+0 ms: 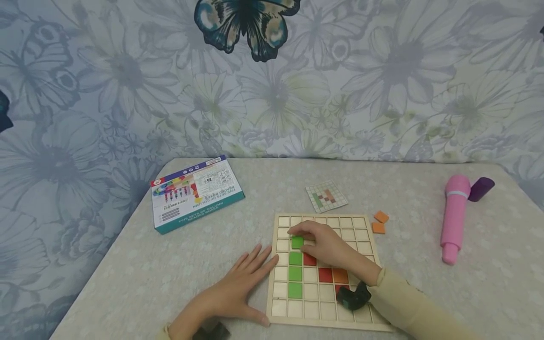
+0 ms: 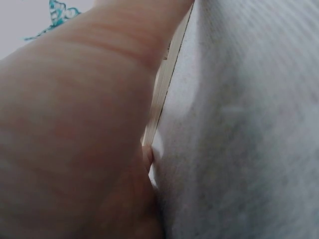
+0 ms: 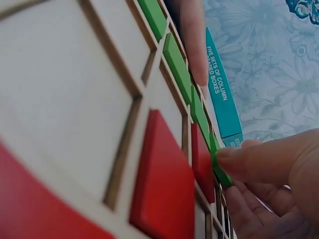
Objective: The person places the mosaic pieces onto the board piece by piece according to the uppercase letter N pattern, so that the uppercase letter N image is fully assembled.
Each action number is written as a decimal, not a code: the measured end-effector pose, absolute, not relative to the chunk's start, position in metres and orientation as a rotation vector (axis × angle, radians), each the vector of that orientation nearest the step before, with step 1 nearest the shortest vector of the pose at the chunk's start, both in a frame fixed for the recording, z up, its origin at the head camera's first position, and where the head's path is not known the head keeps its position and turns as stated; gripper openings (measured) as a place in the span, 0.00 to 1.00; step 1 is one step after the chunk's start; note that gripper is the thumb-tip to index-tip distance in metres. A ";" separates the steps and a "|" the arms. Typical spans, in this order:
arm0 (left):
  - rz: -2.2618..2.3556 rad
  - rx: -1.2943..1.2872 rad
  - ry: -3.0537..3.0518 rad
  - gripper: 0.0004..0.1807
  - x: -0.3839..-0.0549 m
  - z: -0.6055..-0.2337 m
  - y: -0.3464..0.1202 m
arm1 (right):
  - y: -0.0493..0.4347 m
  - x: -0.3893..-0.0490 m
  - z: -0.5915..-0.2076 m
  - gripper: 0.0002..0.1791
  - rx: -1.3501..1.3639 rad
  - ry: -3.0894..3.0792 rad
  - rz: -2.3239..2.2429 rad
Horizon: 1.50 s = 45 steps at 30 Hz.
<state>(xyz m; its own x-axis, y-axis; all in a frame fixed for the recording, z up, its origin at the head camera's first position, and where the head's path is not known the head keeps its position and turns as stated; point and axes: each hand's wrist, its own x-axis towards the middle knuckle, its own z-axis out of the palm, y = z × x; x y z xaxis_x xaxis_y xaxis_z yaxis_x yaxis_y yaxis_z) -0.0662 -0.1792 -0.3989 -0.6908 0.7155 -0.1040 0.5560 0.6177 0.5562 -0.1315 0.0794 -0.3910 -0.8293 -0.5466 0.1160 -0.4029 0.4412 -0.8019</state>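
Observation:
On the table lies a wooden grid board (image 1: 278, 309) with square cells. A green tile (image 3: 218, 164), slightly tilted at its cell, is pinched between the thumb and fingers of my right hand (image 1: 323, 243). Below it in the same column sit three more green tiles (image 1: 295, 274). Red tiles (image 1: 325, 275) step down diagonally to the right, with one orange tile (image 1: 340, 275) beside them; the right wrist partly covers the lowest red one. My left hand (image 1: 238, 288) spreads its fingers on the table, fingertips and thumb right at the board's left edge.
Behind the board lies a pattern card (image 1: 326, 196) printed with a coloured grid. Two loose orange tiles (image 1: 378, 228) are off its right edge. At the back left is a flat box (image 1: 197, 193); at the right, a pink microphone-shaped object (image 1: 454, 219) next to a purple cylinder (image 1: 481, 189).

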 end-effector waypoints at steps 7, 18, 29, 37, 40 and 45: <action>0.719 1.012 2.521 0.62 -0.067 -0.397 -0.179 | 0.079 -0.129 -0.390 0.19 -0.847 2.517 -1.323; 0.711 0.999 2.524 0.63 -0.067 -0.399 -0.179 | 0.090 -0.130 -0.382 0.18 -0.817 2.450 -1.375; 0.716 0.997 2.537 0.64 -0.067 -0.400 -0.182 | 0.168 -0.135 -0.364 0.17 -0.569 2.511 -1.708; 0.739 0.998 2.529 0.64 -0.067 -0.401 -0.182 | 0.211 -0.120 -0.376 0.19 -0.163 2.772 -1.578; 0.734 1.003 2.532 0.64 -0.067 -0.402 -0.181 | 0.218 -0.117 -0.381 0.17 -0.148 2.861 -1.481; 0.740 1.019 2.529 0.64 -0.068 -0.401 -0.180 | 0.224 -0.118 -0.390 0.15 -0.192 2.917 -1.384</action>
